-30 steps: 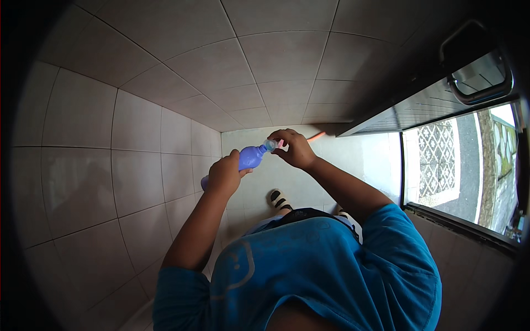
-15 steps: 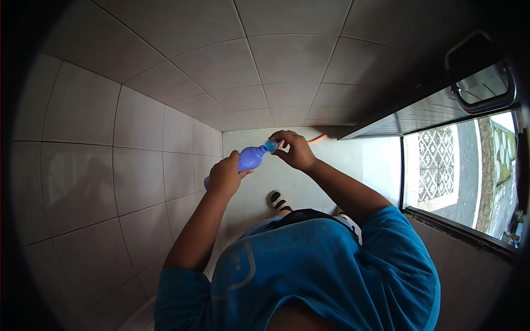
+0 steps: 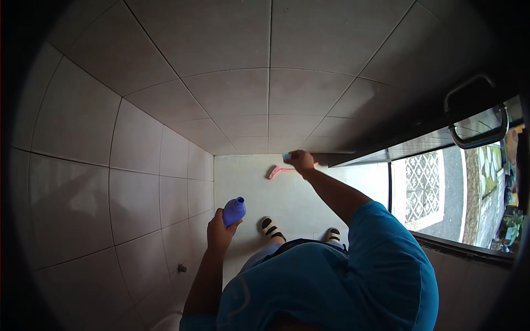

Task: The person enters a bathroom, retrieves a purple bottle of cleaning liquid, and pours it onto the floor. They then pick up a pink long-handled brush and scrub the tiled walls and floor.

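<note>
My left hand is closed round the lower part of a purple bottle, held upright with its dark open mouth facing up. Stretched out ahead, my right hand pinches a small light-blue cap, which is slightly blurred. Bottle and cap are well apart. Below the right hand, a pink brush with a thin orange handle lies on the floor; the right hand and forearm hide part of that handle.
Tiled walls rise on the left and ahead. On the right stands a dark door with a metal handle, open to a patterned pavement outside. My sandalled feet stand on the pale floor. A small dark fitting juts from the left wall.
The cap has come off the bottle and moved away with my right hand. My left hand has lowered the bottle and turned it upright. The pink brush head has come into sight.
</note>
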### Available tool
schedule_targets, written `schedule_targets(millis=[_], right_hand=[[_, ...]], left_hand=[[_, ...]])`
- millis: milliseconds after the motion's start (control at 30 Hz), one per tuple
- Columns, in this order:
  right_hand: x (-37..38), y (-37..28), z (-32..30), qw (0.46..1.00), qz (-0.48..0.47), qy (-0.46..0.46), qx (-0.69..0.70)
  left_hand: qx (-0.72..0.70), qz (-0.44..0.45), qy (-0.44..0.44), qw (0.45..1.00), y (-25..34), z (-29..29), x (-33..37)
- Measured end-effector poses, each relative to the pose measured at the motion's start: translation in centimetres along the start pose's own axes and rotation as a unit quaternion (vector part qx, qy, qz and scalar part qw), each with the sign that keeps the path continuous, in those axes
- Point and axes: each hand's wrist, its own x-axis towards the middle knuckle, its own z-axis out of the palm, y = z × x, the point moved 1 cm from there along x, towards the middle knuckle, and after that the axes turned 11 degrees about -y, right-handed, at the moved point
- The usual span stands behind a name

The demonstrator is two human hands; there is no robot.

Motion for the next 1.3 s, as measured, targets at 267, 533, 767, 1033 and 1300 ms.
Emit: schedule_targets(millis=[267, 533, 767, 1033, 1300], right_hand=[[5.9, -2.3, -1.5, 0.973, -0.051, 0.218, -0.055], [2.8, 0.0, 5.6, 0.991, -0.007, 0.017, -0.134], [9.7, -11.0, 9.3, 0.992, -0.023, 0.125, -0.014], [2.3, -1.7, 12.8, 0.995, 0.046, -0.032, -0.087], [13.5, -20.1, 17.9, 0.99, 0.102, -0.079, -0.055]], left_hand=[[-0.027, -0.043, 0.056, 0.997, -4.1, -2.1, -1.5], [-0.043, -0.093, 0.086, 0.991, -5.8, -3.6, -2.9], [-0.062, -0.109, 0.113, 0.986, -7.9, -4.1, -4.9], [-0.112, -0.168, 0.13, 0.971, -8.5, -5.1, -7.1], [-0.082, -0.16, 0.143, 0.973, -10.8, -4.0, -7.2]])
